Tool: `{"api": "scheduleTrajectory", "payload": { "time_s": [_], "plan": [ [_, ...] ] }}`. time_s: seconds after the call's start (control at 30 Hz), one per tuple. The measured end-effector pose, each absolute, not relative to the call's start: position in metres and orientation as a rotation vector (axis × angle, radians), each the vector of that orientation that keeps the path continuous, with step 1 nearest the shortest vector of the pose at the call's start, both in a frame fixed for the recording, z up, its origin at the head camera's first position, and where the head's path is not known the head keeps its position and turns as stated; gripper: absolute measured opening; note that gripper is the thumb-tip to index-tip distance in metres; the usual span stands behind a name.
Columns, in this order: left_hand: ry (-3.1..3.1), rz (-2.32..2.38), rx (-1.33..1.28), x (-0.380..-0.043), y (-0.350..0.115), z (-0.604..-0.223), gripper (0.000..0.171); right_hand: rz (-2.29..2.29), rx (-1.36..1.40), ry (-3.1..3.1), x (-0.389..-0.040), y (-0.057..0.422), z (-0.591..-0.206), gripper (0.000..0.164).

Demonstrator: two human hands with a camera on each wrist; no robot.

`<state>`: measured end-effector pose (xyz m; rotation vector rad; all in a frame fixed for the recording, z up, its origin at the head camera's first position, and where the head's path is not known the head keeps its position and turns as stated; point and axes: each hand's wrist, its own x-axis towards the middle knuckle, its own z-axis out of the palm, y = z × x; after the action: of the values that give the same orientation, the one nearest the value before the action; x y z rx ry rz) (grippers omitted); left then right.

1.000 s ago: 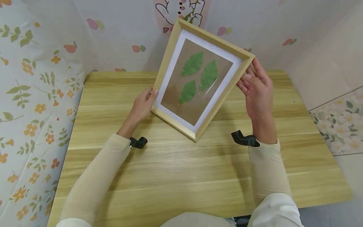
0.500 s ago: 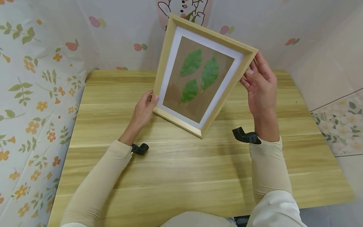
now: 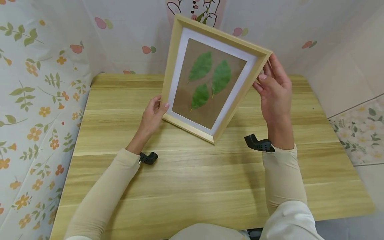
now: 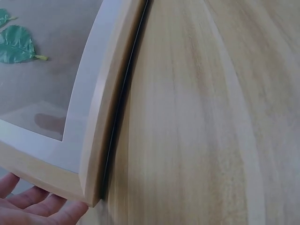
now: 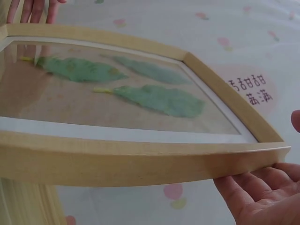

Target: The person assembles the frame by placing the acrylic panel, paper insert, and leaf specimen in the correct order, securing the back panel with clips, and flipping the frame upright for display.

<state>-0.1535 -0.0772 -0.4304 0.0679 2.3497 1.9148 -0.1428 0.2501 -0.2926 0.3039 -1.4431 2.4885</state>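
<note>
A pale wooden picture frame [image 3: 223, 38] is held tilted above the table, one corner lowest. Inside its white mat [image 3: 187, 115], three green leaves [image 3: 221, 78] lie on a brown backing behind glossy glazing. My left hand [image 3: 152, 116] grips the frame's lower left part, thumb on the front and fingers behind. At the upper right corner my right hand [image 3: 276, 95] holds the edge, fingers reaching behind it. In the right wrist view this hand's fingers [image 5: 255, 187] touch the frame's side from below, with the thumb [image 5: 296, 121] apart from the front face. Hidden fingertips are behind the frame.
Beneath is a wood-grain table [image 3: 192, 180]. A white printed cloth [image 3: 120, 36] hangs behind it, and a floral cloth [image 3: 36, 133] lines the left side. Black camera mounts [image 3: 148, 158] sit on both wrists. Wall tiles [image 3: 357, 130] stand at the right.
Over the last second the frame has risen slightly and turned a little anticlockwise, its top going left and its lowest corner right. A glare streak on the glazing has gone. Both hands keep their hold.
</note>
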Motion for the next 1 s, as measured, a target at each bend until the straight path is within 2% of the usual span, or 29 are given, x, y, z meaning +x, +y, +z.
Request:
{"api": "scheduleTrajectory", "payload": {
  "time_s": [0.27, 0.57, 0.83, 1.0],
  "plan": [
    [2.226, 2.054, 0.093, -0.149, -0.076, -0.432, 0.058, 2.476, 0.349, -1.453, -0.148, 0.246, -0.287, 0.064],
    [2.314, 1.86, 0.07, -0.149, -0.078, -0.432, 0.074, 2.52, 0.376, -1.399, -0.15, 0.247, -0.288, 0.066],
    [2.356, 1.761, 0.083, -0.152, -0.082, -0.435, 0.077, 2.459, 0.343, -1.477, -0.151, 0.245, -0.29, 0.064],
    [2.38, 1.695, 0.104, -0.151, -0.083, -0.435, 0.078, 2.358, 0.22, -1.629, -0.14, 0.245, -0.298, 0.065]
  ]
}}
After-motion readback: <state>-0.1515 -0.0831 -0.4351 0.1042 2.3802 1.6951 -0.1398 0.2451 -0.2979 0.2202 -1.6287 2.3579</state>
